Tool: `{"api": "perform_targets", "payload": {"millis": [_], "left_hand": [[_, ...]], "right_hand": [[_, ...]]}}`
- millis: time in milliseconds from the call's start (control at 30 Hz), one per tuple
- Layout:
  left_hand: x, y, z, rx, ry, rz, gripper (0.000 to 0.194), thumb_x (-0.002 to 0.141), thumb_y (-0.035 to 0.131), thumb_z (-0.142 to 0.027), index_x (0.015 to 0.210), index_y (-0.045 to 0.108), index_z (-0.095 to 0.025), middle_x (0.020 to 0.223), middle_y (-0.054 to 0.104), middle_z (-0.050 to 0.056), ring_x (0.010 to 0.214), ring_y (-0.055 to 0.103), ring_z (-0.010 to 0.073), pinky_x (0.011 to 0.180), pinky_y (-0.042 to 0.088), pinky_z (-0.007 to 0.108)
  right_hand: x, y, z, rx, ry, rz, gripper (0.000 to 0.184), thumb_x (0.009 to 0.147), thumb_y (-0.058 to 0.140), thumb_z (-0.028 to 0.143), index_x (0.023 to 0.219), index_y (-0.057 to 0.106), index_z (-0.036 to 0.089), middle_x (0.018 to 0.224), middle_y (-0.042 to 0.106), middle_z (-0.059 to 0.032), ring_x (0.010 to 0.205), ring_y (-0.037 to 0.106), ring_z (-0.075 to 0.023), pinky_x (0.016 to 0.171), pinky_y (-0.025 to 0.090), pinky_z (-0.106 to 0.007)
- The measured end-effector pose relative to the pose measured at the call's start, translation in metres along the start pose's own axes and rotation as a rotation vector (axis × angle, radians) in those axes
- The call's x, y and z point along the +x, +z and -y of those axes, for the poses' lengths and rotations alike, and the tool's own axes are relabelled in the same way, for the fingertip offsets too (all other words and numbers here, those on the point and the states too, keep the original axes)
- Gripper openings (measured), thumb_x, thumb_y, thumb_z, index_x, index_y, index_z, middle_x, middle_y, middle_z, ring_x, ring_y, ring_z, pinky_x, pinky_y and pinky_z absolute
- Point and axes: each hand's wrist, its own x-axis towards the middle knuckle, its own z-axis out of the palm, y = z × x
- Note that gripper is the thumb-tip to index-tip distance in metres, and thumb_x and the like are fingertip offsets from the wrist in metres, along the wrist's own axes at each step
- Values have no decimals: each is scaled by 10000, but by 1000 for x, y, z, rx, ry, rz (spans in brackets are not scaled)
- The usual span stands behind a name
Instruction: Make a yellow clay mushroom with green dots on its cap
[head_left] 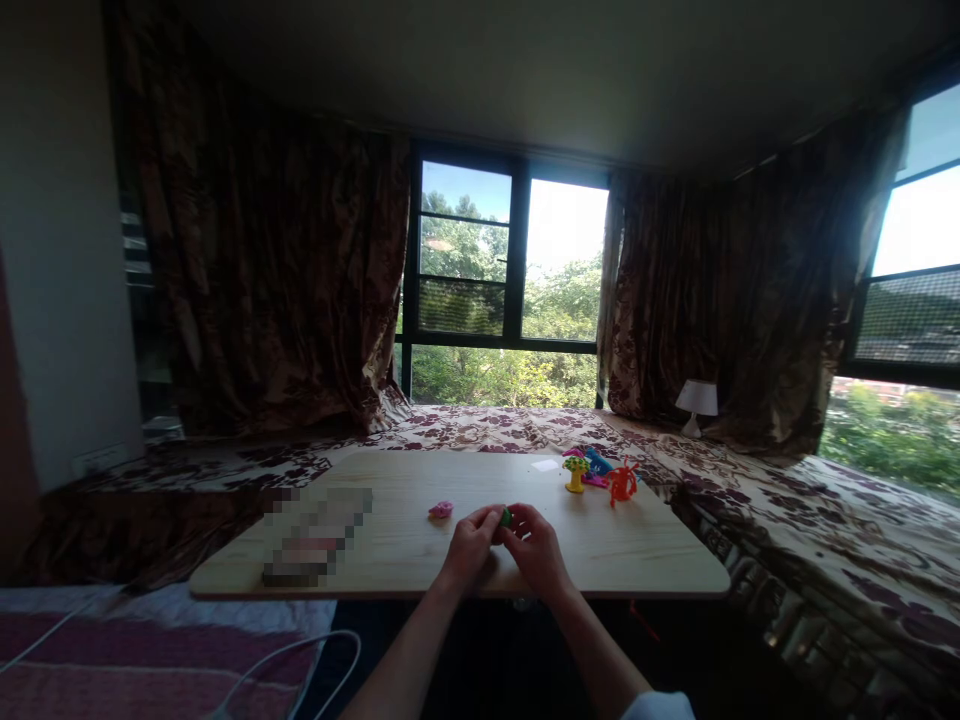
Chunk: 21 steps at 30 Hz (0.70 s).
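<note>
Close together over the front middle of the table, my left hand (pixel 475 540) and my right hand (pixel 534 545) both pinch a small green piece (pixel 506 517). Its exact kind is too small to make out, and fingers cover part of it. A little to the left of my hands lies a small pink lump (pixel 441 510) with a yellowish underside. Toward the back right of the table stands a yellow figure with a spotted green top (pixel 575 472). Beside it are a blue figure (pixel 598 464) with pink parts and an orange-red figure with thin limbs (pixel 623 483).
The light wooden table (pixel 390 555) has rounded corners. A blurred-out flat object (pixel 319 535) lies on its left side, and a white paper (pixel 546 466) near the back. Patterned cloth surrounds the table; a white lamp (pixel 697 400) stands at right, a white cable (pixel 352 640) at lower left.
</note>
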Motion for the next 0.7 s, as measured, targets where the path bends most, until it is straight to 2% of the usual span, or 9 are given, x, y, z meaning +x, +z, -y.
{"api": "perform_targets", "payload": {"millis": [167,267,367,433,533,600,700], "left_hand": [[-2,0,-1,45,15,36,305,651,613,-424,671,678,-127,533,580,9,524,496,118,517,368,231],[-2,4,-3,62,18,59,319,659,602,-431,565,654,-131,469,528,-11,474,438,96,480,323,225],[-1,5,-6,63,13,77,297,641,623,-425,631,678,-134,514,572,-1,486,449,100,492,335,227],[-1,4,-7,54,9,66,319,630,631,-429,743,693,-137,585,615,16,519,480,111,515,360,230],[-1,0,-5,31,3,19,386,632,617,-452,839,684,-133,670,644,46,572,527,128,564,403,243],[0,-2,-2,22,2,-7,396,637,607,-459,837,679,-125,670,641,53,578,538,133,580,418,252],[1,-2,3,28,20,-33,350,646,600,-440,758,678,-117,566,595,23,530,505,121,542,398,242]], "right_hand": [[-4,-2,4,46,31,28,137,757,541,300,743,590,172,640,651,-26,583,602,-153,539,447,-240],[-4,-2,2,22,42,-15,138,738,561,287,652,562,179,577,626,-11,525,571,-142,501,418,-232],[-2,-1,-1,-5,41,-70,120,724,572,281,658,556,183,546,586,9,500,530,-132,486,393,-231],[0,-1,-2,-2,37,-72,104,720,576,285,722,576,181,556,579,14,506,526,-132,483,397,-230],[2,-1,-2,22,34,-44,181,706,593,284,851,595,176,611,605,7,548,558,-141,515,433,-236],[2,-2,0,38,35,-31,205,714,586,294,878,599,172,653,628,-9,583,583,-151,542,453,-244],[0,-2,0,57,34,-14,167,742,555,307,826,607,173,687,652,-28,612,608,-158,566,467,-250]]}}
